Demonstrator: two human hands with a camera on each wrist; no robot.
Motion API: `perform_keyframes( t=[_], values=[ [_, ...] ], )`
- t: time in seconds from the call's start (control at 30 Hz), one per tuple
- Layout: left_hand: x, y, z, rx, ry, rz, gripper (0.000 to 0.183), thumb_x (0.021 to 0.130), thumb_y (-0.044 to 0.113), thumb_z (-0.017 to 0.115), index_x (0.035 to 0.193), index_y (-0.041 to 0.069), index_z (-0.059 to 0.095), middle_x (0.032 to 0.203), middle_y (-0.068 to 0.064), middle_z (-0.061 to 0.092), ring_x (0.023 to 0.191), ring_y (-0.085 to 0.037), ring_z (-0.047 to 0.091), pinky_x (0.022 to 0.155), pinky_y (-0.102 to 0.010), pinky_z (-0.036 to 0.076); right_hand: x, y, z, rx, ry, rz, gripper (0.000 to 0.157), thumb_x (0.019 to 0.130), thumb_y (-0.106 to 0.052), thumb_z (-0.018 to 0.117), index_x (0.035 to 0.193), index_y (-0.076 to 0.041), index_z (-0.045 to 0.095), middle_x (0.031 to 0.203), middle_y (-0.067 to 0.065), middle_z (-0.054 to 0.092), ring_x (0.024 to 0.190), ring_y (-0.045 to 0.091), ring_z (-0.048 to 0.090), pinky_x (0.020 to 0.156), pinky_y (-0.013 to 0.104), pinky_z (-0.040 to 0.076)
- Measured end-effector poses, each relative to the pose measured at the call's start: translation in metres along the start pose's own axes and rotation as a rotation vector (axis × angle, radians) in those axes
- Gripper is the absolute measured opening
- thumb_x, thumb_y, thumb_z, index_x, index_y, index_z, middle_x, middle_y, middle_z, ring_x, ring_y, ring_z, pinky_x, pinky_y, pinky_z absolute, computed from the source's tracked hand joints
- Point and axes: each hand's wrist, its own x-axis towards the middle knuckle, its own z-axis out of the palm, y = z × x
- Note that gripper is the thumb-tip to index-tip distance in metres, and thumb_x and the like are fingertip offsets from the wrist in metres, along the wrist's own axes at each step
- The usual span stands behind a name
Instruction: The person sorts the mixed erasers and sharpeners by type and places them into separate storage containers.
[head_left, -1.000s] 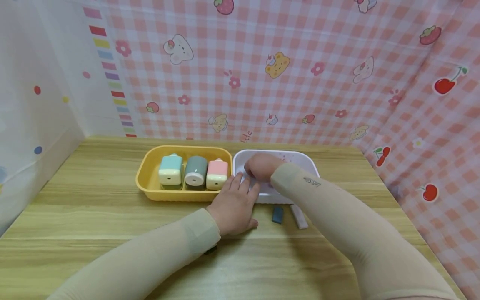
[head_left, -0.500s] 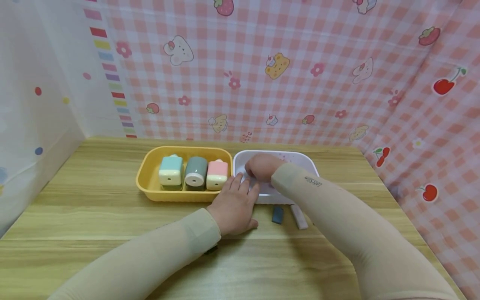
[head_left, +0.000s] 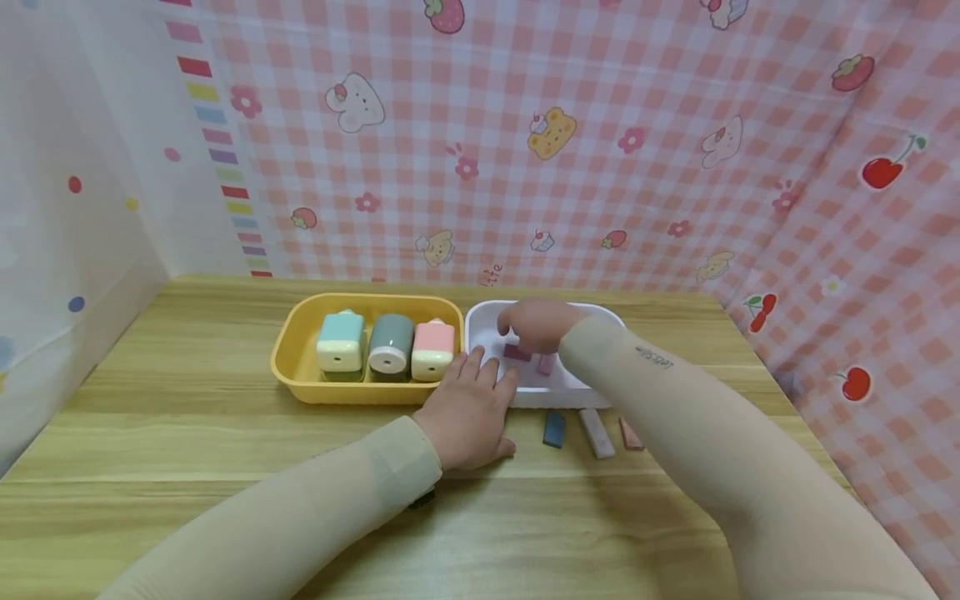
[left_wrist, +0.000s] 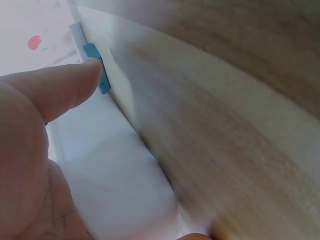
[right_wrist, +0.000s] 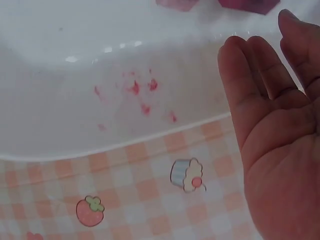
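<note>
My right hand (head_left: 542,325) hovers over the white basket (head_left: 480,312) with its fingers loosely bent. In the right wrist view the fingers (right_wrist: 240,70) hold nothing. Below that hand, a dark pink block (head_left: 517,352) and a light pink block (head_left: 547,364) lie in the basket, both eraser-like; the hand partly covers the inside. My left hand (head_left: 468,412) rests with spread, straight fingers across the near rims where the white basket meets the yellow basket (head_left: 300,389). In the left wrist view, its thumb overlaps a blue block (left_wrist: 104,80).
Turquoise (head_left: 341,340), grey (head_left: 392,342) and pink pencil sharpeners (head_left: 433,348) stand in the yellow basket. In front of the white basket lie the blue block (head_left: 554,431), a pale lilac block (head_left: 597,433) and a pink block (head_left: 632,434). A dark object (head_left: 422,499) shows beside the left sleeve.
My right hand has risen and shifted right inside the white basket, leaving the dark pink and light pink blocks in sight. The pink block on the table is uncovered. My left hand stays put.
</note>
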Motion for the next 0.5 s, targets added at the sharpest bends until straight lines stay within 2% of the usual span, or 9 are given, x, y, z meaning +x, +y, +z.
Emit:
perform_keyframes(
  t=[0.1, 0.17, 0.33, 0.5],
  values=[
    [0.0, 0.0, 0.0, 0.003, -0.004, -0.004, 0.098, 0.09, 0.065, 0.072, 0.161, 0.007, 0.038, 0.161, -0.022, 0.045, 0.156, -0.046, 0.032, 0.13, -0.057, 0.025, -0.012, 0.005, -0.007, -0.064, 0.059, -0.063, 0.035, 0.102, -0.008, 0.066, 0.136, -0.008, 0.067, 0.133, 0.016, 0.07, 0.124, 0.031, 0.066, 0.11, 0.047, 0.053],
    [0.0, 0.001, 0.0, 0.002, -0.009, -0.005, 0.098, 0.09, 0.065, 0.072, 0.162, 0.008, 0.037, 0.161, -0.022, 0.045, 0.156, -0.046, 0.031, 0.13, -0.057, 0.024, -0.022, 0.011, -0.011, -0.034, 0.087, -0.084, 0.035, 0.101, -0.007, 0.066, 0.136, -0.004, 0.066, 0.131, 0.019, 0.07, 0.122, 0.032, 0.066, 0.109, 0.049, 0.053],
    [0.001, 0.001, 0.0, -0.013, -0.03, -0.01, 0.098, 0.091, 0.065, 0.07, 0.164, 0.008, 0.034, 0.164, -0.021, 0.042, 0.157, -0.046, 0.029, 0.131, -0.057, 0.022, -0.048, 0.03, -0.02, 0.116, 0.169, -0.022, 0.036, 0.102, -0.007, 0.066, 0.137, -0.002, 0.064, 0.132, 0.021, 0.068, 0.122, 0.034, 0.065, 0.106, 0.05, 0.054],
    [0.001, 0.0, -0.001, -0.015, -0.046, -0.015, 0.098, 0.092, 0.065, 0.068, 0.164, 0.009, 0.033, 0.166, -0.021, 0.04, 0.158, -0.046, 0.028, 0.131, -0.057, 0.021, -0.08, 0.052, -0.025, 0.163, 0.243, 0.07, 0.037, 0.102, -0.011, 0.068, 0.138, -0.004, 0.065, 0.133, 0.019, 0.069, 0.12, 0.034, 0.067, 0.102, 0.051, 0.057]
  ],
)
